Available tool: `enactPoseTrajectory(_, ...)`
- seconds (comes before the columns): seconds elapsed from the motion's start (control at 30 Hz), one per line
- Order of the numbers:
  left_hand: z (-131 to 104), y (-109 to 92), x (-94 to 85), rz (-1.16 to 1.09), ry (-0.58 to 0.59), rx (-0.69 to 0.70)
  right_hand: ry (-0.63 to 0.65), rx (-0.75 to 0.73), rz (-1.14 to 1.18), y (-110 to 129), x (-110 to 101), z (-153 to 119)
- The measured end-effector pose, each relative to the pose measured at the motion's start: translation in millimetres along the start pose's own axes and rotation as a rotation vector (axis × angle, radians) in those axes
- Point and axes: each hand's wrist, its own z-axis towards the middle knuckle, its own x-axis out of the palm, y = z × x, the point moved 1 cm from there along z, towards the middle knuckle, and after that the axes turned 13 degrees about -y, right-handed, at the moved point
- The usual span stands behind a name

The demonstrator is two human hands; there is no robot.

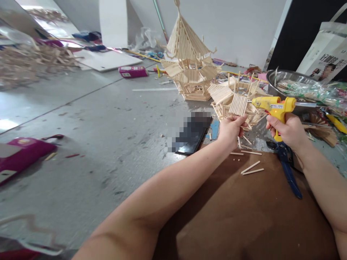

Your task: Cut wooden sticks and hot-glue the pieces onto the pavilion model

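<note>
My right hand [290,130] is wrapped round the grip of a yellow hot glue gun [274,105], with a clear glue stick [306,104] poking out of its back. The gun's nozzle points left, at the edge of a small panel of wooden sticks [238,104]. At that panel's lower edge the fingers of my left hand [230,129] are pinched; whether the panel is fixed to the structure behind cannot be seen. Around it stands a low, half-open wooden stick structure [221,94]. A taller stick pagoda [187,68] stands upright behind it, to the left.
A phone [193,135] lies left of my forearm. Blue-handled cutters [288,173] and loose sticks [251,168] are on the brown sheet [230,216]. A metal bowl [273,77] with packaged sticks stands right. Purple boxes [132,71] and a blurred stick pile [32,65] lie left.
</note>
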Motion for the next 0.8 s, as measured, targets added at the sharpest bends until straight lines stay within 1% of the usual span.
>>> enactPoseTrajectory(0.17, 2.1, 1.4, 0.2, -0.006, 0.0, 0.022, -0.005, -0.018, -0.027, -1.3, 0.2, 0.1)
enactPoseTrajectory(0.43, 3.1, 3.8, 0.4, -0.011, 0.002, 0.05, -0.011, 0.003, 0.017, -4.3, 1.3, 1.0)
enactPoseTrajectory(0.63, 4.7, 4.6, 0.5, 0.011, -0.01, 0.1, -0.012, 0.001, 0.007, -3.2, 2.5, 0.8)
enactPoseTrajectory(0.8, 5.9, 4.6, 0.5, 0.032, -0.02, 0.126, -0.021, -0.008, 0.013, -6.9, 3.1, 1.2)
